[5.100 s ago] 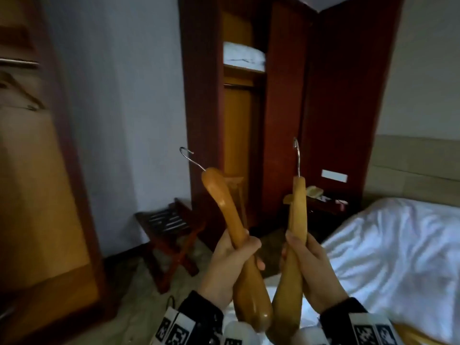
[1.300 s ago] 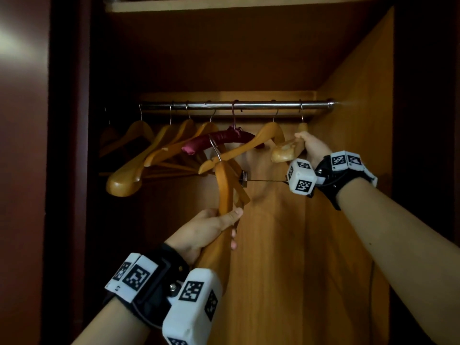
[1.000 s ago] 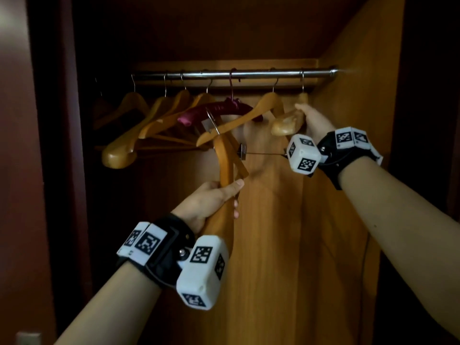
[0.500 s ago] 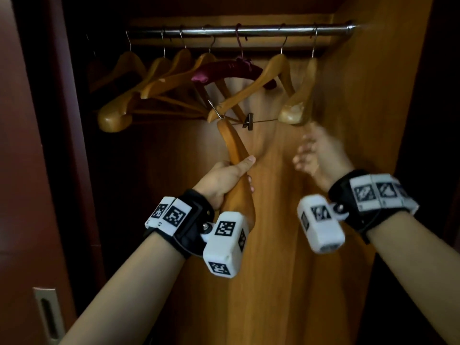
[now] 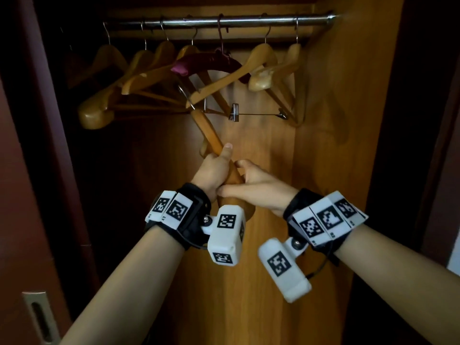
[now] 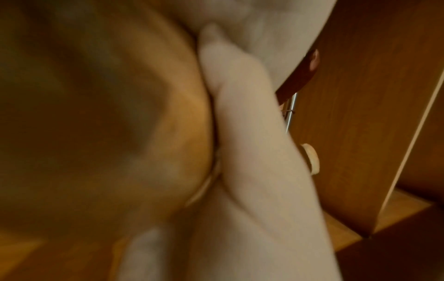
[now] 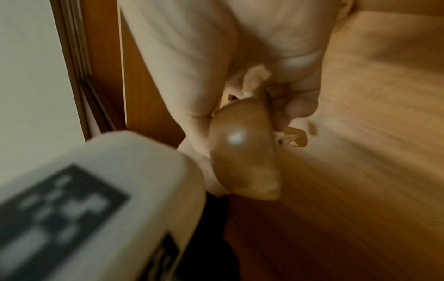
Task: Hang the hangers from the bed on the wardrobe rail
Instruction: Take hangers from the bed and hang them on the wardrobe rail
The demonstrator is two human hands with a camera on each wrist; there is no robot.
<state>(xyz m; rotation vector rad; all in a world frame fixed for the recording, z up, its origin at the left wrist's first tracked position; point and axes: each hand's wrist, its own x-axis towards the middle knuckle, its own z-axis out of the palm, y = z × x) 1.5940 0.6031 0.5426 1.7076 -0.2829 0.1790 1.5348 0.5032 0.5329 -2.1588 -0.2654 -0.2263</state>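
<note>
Wardrobe rail (image 5: 219,21) crowded with hung hangers (image 5: 263,58) along its length, widest bare gap between padded maroon hanger (image 5: 206,61) and the right pair, open space beneath the hangers.

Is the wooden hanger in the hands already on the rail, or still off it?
Off. The hanger is gripped below the rail; its hook hangs free.

Lower end of held hanger (image 5: 211,140) behind left hand (image 5: 211,174)
</note>
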